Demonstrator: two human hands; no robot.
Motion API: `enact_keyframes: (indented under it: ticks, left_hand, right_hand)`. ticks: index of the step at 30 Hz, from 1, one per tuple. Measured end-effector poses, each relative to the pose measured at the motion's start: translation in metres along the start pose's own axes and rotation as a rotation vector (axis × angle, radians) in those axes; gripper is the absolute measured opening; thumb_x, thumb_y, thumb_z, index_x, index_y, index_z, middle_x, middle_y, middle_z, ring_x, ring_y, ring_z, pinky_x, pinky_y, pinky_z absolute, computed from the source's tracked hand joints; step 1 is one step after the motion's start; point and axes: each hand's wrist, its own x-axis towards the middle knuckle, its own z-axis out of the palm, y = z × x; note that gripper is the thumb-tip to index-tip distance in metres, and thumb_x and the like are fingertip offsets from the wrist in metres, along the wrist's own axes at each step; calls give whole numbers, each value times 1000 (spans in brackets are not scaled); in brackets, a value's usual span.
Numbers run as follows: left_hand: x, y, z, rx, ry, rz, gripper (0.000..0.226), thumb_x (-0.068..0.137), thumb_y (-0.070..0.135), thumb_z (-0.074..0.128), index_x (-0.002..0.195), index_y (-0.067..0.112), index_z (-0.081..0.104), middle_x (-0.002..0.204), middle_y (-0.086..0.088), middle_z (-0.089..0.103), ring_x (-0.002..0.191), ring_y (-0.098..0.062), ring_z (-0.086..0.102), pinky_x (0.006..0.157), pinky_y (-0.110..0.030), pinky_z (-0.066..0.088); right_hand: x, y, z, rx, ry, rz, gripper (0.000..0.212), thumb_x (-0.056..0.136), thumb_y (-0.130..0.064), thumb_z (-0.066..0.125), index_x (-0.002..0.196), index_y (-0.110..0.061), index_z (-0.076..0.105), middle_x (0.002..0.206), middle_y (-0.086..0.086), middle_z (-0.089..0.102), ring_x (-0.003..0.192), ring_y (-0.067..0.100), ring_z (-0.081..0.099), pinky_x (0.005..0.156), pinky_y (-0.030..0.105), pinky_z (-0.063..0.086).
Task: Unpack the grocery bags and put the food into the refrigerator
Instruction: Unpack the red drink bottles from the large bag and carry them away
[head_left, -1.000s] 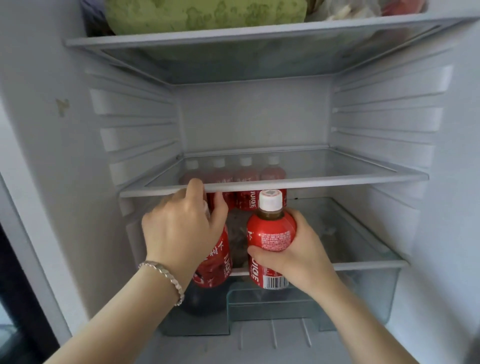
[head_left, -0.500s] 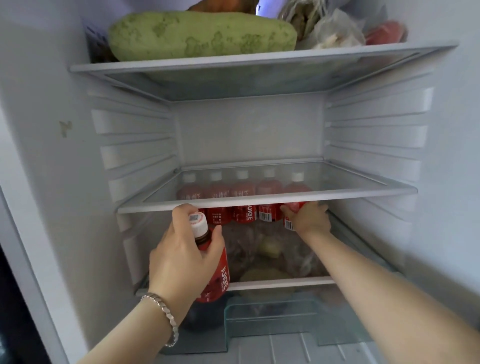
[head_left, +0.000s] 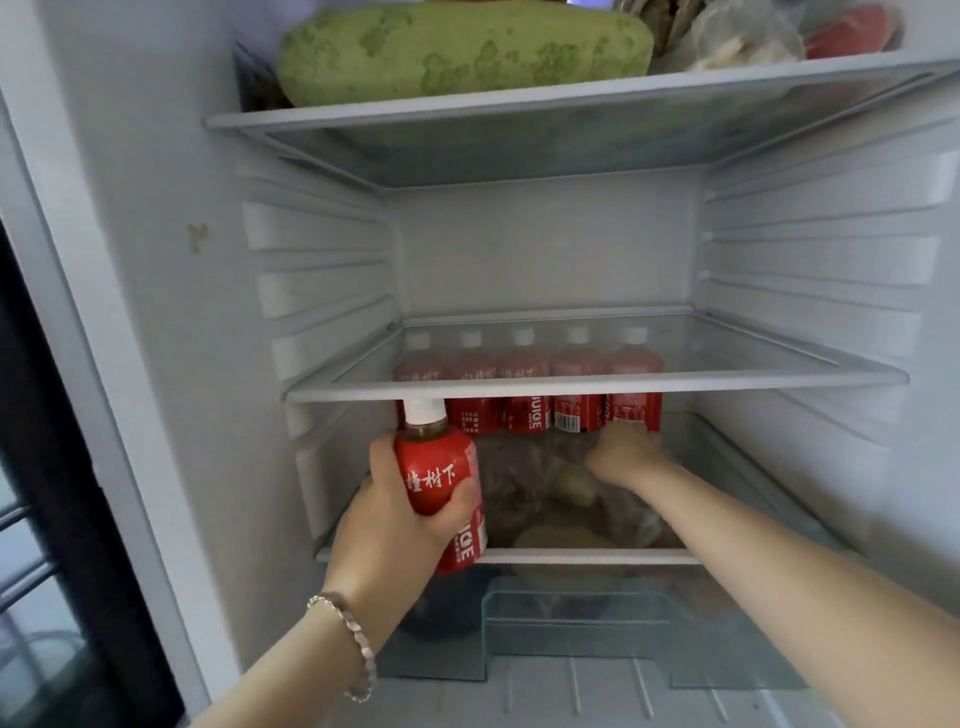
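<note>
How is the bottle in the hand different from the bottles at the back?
The held bottle is in the left hand, near the front; the row of bottles stands at the back. The held bottle leans slightly; the row of bottles stands upright. Both have red labels and white caps.

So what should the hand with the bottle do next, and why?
Probably ease the bottle in the left hand forward and stand it in front of the row at the back. Five bottles already line the back under the shelf, and the right hand is at the row's right end.
</note>
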Motion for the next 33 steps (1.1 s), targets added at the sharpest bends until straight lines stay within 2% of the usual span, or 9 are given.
enact_keyframes:
  ticks: [4,8,12,15,19,26,28,31,33]
  left_hand:
    - [17,-1,1,45,-17,24,73,80,45,65,136,28,22,118,6,51,105,-17,57,84,-31,49]
    - [57,-17,7,136,25,-34,74,85,44,60,141,18,18,129,-7,52,112,-26,56,90,-38,48]
    - [89,-17,14,510,30,-78,72,88,52,51,135,6,23,126,-16,51,109,-30,57,85,-39,49]
    - [107,-8,21,810,8,-30,58,93,52,43,125,4,42,117,-14,58,102,-27,60,77,-34,48]
    - [127,-13,33,617,-35,-23,36,97,34,47,118,6,56,114,-11,63,106,-28,60,87,-37,48]
    - [132,-26,42,447,-7,-63,29,99,18,43,123,2,51,111,-13,63,101,-27,60,88,-35,46]
    - [126,-20,42,509,-56,-76,33,99,13,42,128,-2,45,118,-18,58,108,-30,57,91,-36,45]
    - [108,-11,46,731,-96,-92,61,95,11,46,142,-8,12,135,-26,37,122,-34,44,97,-38,42]
    - [99,-5,41,805,-142,-45,66,92,17,51,142,-3,14,139,-21,30,125,-32,37,99,-37,40]
  right_hand:
    - [-24,-20,12,7,-39,-145,39,88,-27,53,125,-14,53,137,14,44,130,36,36,108,49,33]
    - [-55,-27,16,52,-44,-296,26,89,-26,53,111,-19,64,116,1,61,111,24,56,95,40,48]
    - [-72,-21,14,9,54,-361,18,91,-24,53,103,-22,68,107,-3,67,98,17,61,84,31,52]
    - [-71,-19,16,-44,88,-412,20,91,-23,52,99,-19,70,103,-1,68,95,17,61,80,30,51]
    - [-70,-19,20,-77,117,-460,18,91,-23,51,92,-19,69,98,-1,66,90,15,60,78,27,51]
    - [-71,-17,21,-37,96,-448,14,92,-25,54,91,-20,67,97,-4,63,88,10,60,84,25,51]
    - [-72,-19,20,-38,92,-437,13,93,-26,54,92,-21,66,97,-4,63,88,9,60,84,23,50]
    - [-74,-21,19,-58,88,-413,13,92,-26,55,92,-21,67,98,-4,63,89,10,59,83,22,49]
    - [-77,-23,17,-75,85,-406,14,91,-24,55,92,-20,68,100,-3,63,91,12,59,84,25,49]
